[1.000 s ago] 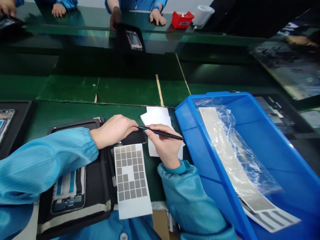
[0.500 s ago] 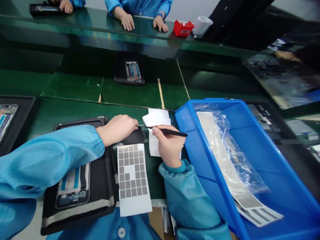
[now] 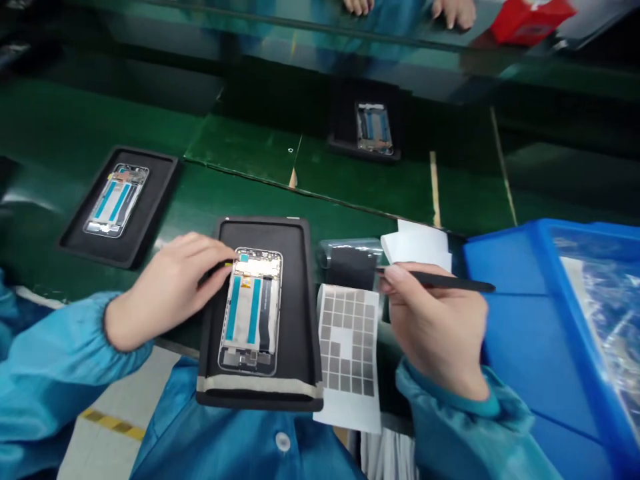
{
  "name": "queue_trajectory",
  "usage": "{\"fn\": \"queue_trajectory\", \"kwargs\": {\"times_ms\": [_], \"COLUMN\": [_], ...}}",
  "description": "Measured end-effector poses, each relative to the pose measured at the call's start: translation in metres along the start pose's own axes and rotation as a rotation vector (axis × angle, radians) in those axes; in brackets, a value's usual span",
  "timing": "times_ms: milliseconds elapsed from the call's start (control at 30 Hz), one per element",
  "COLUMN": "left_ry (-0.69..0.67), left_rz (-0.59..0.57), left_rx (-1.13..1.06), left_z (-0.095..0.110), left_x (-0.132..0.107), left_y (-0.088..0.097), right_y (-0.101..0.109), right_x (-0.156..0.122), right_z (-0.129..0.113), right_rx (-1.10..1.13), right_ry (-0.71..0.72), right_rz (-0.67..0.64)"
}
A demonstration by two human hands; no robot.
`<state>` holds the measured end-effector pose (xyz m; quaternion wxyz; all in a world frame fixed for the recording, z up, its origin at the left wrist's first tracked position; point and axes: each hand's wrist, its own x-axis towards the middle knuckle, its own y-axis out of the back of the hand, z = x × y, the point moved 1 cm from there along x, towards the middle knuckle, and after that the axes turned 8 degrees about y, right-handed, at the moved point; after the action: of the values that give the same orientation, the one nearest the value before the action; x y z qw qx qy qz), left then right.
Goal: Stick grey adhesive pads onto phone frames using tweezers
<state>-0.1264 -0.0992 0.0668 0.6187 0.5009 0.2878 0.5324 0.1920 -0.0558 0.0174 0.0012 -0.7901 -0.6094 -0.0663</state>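
A phone's front frame [image 3: 250, 310], with blue strips and a metal rim, lies in a black tray [image 3: 295, 240]. My left hand [image 3: 170, 290] is beside it, fingertips at the frame's upper left corner, with a thin dark sliver there too small to identify. My right hand [image 3: 435, 327] is shut on slim black tweezers [image 3: 440, 281], whose tip points left above a sheet of grey square pads [image 3: 347, 353]. Several pads are gone from the sheet's middle. The tweezers' tip touches nothing I can see.
A second black tray holding a phone frame [image 3: 117, 207] lies to the left. A dark film piece [image 3: 350, 263] and white paper sheets [image 3: 417, 243] sit beyond the pad sheet. A blue plastic bin [image 3: 550, 320] stands at the right. A co-worker's hands [image 3: 455, 10] rest across the bench.
My view has swung right and lowered. My left forearm has drawn back, uncovering the phone frame. The tweezers' tip has moved away from my left hand, and my hands are further apart.
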Motion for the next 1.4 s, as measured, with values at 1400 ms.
{"fn": "queue_trajectory", "kwargs": {"times_ms": [1400], "left_ry": [-0.094], "left_rz": [0.026], "left_rx": [-0.032], "left_z": [-0.012], "left_x": [-0.022], "left_y": [-0.028], "right_y": [-0.109], "right_x": [-0.046], "right_z": [-0.034], "right_rx": [-0.224], "right_ry": [0.001], "right_rz": [-0.333]}}
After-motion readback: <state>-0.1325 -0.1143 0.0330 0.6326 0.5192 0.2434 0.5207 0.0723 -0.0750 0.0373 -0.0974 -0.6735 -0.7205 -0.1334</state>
